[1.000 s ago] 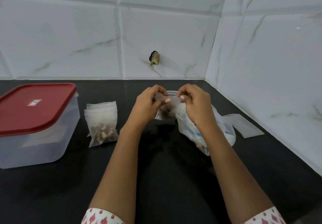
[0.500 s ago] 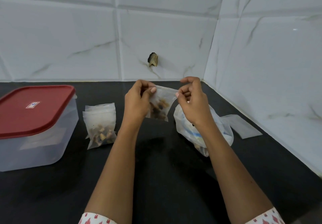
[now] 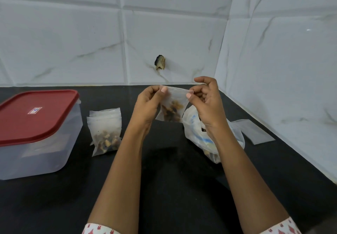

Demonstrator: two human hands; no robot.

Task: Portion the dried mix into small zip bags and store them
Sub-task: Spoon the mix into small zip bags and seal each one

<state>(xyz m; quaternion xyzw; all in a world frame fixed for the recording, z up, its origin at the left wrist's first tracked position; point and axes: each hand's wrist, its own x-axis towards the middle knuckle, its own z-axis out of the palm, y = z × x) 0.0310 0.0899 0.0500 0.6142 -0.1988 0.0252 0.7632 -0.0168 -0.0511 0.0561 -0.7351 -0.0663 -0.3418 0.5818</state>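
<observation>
As logged from the nearest edge outward: left sleeve cuff (image 3: 98,229) and right sleeve cuff (image 3: 280,228), white with red print, at bottom of view; bare forearms reaching forward over black counter (image 3: 173,188).

Above mid-counter, clear of its surface: small zip bag (image 3: 176,95), upright, slightly tilted. Pinched at top left corner by left hand (image 3: 147,102), thumb against curled fingers. Pinched at top right corner by right hand (image 3: 206,102), thumb and forefinger, other fingers loosely curled. Top strip taut between the two pinches; sealed or not, cannot tell. Brown dried mix (image 3: 171,111) in lower half of bag.

Just behind right wrist, on counter: large crumpled plastic bag (image 3: 193,130), partly hidden. Left of left forearm: filled zip bag (image 3: 105,130), mix at bottom. Far left: clear tub (image 3: 36,151), red lid (image 3: 34,115) on. Far right, near wall: empty flat zip bag (image 3: 255,131).

Beyond: white marbled tiles (image 3: 73,42); small dark lump (image 3: 160,62) on back wall.
</observation>
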